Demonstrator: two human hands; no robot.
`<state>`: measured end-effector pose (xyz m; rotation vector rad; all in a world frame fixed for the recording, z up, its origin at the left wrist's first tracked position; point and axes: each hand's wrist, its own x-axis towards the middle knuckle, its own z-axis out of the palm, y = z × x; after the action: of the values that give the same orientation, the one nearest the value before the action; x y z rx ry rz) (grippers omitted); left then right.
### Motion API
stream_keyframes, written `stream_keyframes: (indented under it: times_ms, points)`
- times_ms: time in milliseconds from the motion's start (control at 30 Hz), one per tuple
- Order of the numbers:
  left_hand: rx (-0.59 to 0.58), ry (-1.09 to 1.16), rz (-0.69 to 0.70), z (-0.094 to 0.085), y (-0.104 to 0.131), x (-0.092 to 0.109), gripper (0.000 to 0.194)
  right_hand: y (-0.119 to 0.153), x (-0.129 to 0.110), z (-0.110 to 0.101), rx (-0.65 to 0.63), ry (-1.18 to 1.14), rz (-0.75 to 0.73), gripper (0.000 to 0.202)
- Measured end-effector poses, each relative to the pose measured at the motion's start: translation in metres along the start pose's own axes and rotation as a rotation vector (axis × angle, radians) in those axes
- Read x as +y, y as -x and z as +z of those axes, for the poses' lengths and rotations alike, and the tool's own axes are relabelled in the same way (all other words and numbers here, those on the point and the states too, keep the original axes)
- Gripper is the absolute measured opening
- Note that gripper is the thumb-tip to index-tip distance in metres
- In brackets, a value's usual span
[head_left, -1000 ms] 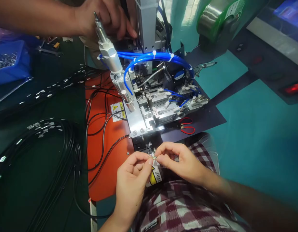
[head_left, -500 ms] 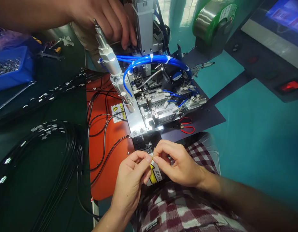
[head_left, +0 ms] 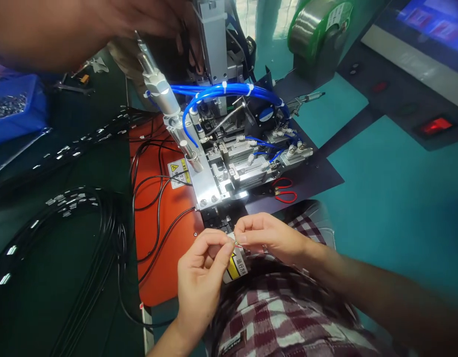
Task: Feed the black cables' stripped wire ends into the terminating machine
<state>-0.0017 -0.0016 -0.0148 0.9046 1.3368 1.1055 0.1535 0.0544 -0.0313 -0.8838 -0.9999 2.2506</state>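
My left hand (head_left: 203, 265) and my right hand (head_left: 269, 234) meet fingertip to fingertip in front of the machine. Both are closed in a pinch. Between them show the ends of thin coloured wires (head_left: 238, 244), one reddish; the rest is hidden by the fingers. Just below lies a white and yellow label (head_left: 234, 267) with printed characters. Beyond my hands stands the metal machine (head_left: 229, 168), with blue air tubes (head_left: 217, 91) arching over it.
Another person's arm (head_left: 84, 29) reaches in from the upper left behind the machine. Black cables (head_left: 84, 198) lie coiled on the left over the dark table and orange mat (head_left: 162, 277). Red-handled cutters (head_left: 286, 197), a solder spool (head_left: 314, 29) and a blue bin (head_left: 24, 111) surround the machine.
The fingers of my right hand have straightened a little, and coloured wire ends now show between my fingertips. The other person's hand has moved up and behind the machine column. The view shifts slightly.
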Motion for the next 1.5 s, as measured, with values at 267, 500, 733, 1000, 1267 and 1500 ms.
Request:
stream_keyframes:
  times_ms: [267,500,733,1000,1267,1500]
  points:
    - [-0.132,0.089,-0.272,-0.003,-0.008,0.005,0.02,0.005,-0.004,-0.001,0.023,0.183,-0.039,0.028]
    - [0.003,-0.505,0.158,-0.013,-0.026,0.011,0.007,-0.017,-0.006,-0.009,0.202,0.329,-0.086,0.02]
    - [-0.186,-0.94,0.641,-0.035,-0.043,-0.009,0.023,-0.032,0.002,-0.018,0.229,0.348,-0.066,0.016]
    - [-0.209,-1.159,0.766,-0.04,-0.045,-0.017,0.029,-0.035,0.015,-0.021,0.273,0.343,-0.071,0.022]
    - [-0.183,-1.165,0.785,-0.037,-0.047,-0.017,0.027,-0.036,0.017,-0.02,0.285,0.326,-0.102,0.022]
    - [-0.175,-1.163,0.793,-0.035,-0.046,-0.016,0.027,-0.035,0.022,-0.018,0.34,0.325,-0.134,0.023]
